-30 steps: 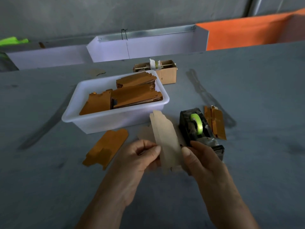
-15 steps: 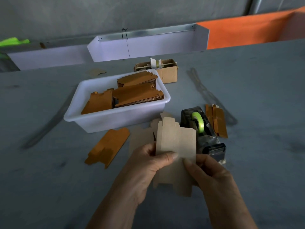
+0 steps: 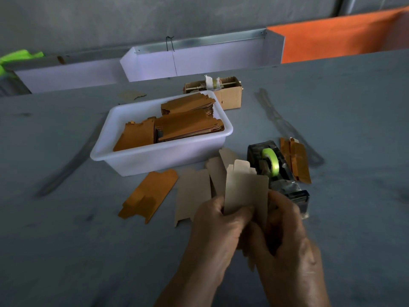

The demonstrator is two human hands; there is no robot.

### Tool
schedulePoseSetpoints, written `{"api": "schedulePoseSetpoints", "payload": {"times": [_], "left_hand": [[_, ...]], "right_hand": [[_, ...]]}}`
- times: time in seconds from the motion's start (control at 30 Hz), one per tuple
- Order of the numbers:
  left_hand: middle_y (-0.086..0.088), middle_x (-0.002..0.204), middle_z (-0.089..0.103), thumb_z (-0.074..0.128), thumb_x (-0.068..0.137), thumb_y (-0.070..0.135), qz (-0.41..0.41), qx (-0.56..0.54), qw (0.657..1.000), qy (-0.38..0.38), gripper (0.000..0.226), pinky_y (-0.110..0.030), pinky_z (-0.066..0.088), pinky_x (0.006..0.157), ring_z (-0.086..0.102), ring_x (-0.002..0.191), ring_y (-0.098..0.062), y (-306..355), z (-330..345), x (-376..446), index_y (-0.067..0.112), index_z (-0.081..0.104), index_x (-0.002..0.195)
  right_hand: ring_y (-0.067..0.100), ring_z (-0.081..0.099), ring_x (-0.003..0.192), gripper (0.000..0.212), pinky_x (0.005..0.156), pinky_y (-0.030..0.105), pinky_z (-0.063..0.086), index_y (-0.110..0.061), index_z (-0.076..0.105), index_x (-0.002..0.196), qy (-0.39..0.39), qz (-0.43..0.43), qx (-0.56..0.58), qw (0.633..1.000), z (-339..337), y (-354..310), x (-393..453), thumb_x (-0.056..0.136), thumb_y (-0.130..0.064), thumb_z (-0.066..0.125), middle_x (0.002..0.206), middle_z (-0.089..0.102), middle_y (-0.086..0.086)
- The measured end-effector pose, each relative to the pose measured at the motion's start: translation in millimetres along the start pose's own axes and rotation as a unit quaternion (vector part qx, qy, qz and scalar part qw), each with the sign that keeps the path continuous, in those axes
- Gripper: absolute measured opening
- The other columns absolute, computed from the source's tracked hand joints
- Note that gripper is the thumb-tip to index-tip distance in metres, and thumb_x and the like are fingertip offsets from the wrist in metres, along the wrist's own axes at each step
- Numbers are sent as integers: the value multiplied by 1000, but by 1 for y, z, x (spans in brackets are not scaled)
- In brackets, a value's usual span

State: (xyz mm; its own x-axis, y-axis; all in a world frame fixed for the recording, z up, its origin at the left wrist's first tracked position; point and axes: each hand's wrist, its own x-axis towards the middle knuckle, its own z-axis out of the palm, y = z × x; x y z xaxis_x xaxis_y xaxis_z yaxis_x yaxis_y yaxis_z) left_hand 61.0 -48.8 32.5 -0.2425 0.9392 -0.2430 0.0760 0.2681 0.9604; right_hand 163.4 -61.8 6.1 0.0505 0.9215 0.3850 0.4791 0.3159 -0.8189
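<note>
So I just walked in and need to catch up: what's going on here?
A person grips a pale cardboard blank in both hands, left hand and right hand on its lower part, holding it upright just in front of the tape dispenser. Other flat blanks lie on the grey table, and a white tub behind holds stacks of brown blanks.

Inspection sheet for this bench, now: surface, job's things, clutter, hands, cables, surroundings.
Surface: grey table, dark smears across it.
Job's things: pale cardboard blank, held upright above the table.
Clutter: white tub of brown blanks; tape dispenser with a green roll; loose blanks lying flat on the table; small carton behind the tub.
Hands: left hand and right hand both grip the pale cardboard blank, fingers curled.
Cables: thin dark wire on the white trough.
Surroundings: grey wall, orange panel.
</note>
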Motion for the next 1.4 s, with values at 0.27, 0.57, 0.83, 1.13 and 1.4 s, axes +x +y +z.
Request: {"api": "schedulePoseSetpoints", "payload": {"times": [0.27,0.57,0.83,1.13,1.4], "left_hand": [[-1,76,70,54,88,52,108,57,986,-118,35,-26,57,67,69,74,-14,9,-11,-9,20,68,82],[9,82,73,60,92,28,45,51,979,-193,14,-20,50,68,68,80,-3,5,-19,-9,33,72,97],[13,71,71,65,88,28,56,67,988,-130,6,-9,44,54,64,63,4,2,-16,-11,31,69,85],[10,92,61,64,87,33,123,158,979,34,16,-23,54,78,60,88,-2,-7,-2,-16,38,71,101],[3,76,51,83,69,16,286,378,875,102,34,-23,50,52,55,70,-14,-10,14,-28,21,76,102]], "right_hand": [[-1,62,79,72,64,4,48,-14,36,141,-92,-58,47,993,-9,-7,2,74,-15,62,96,60,-6],[10,69,81,36,76,32,53,-27,71,91,-100,200,248,943,-30,3,20,63,-49,65,84,72,-4],[22,68,73,25,68,32,54,-9,72,87,-135,293,386,864,-28,6,25,68,-22,62,82,72,14],[22,70,82,30,72,36,54,-17,71,93,-103,302,359,877,-21,5,22,64,-25,65,87,73,8],[34,67,80,9,77,46,55,-18,73,80,-57,299,321,897,-16,0,20,78,-11,68,77,71,12]]}}
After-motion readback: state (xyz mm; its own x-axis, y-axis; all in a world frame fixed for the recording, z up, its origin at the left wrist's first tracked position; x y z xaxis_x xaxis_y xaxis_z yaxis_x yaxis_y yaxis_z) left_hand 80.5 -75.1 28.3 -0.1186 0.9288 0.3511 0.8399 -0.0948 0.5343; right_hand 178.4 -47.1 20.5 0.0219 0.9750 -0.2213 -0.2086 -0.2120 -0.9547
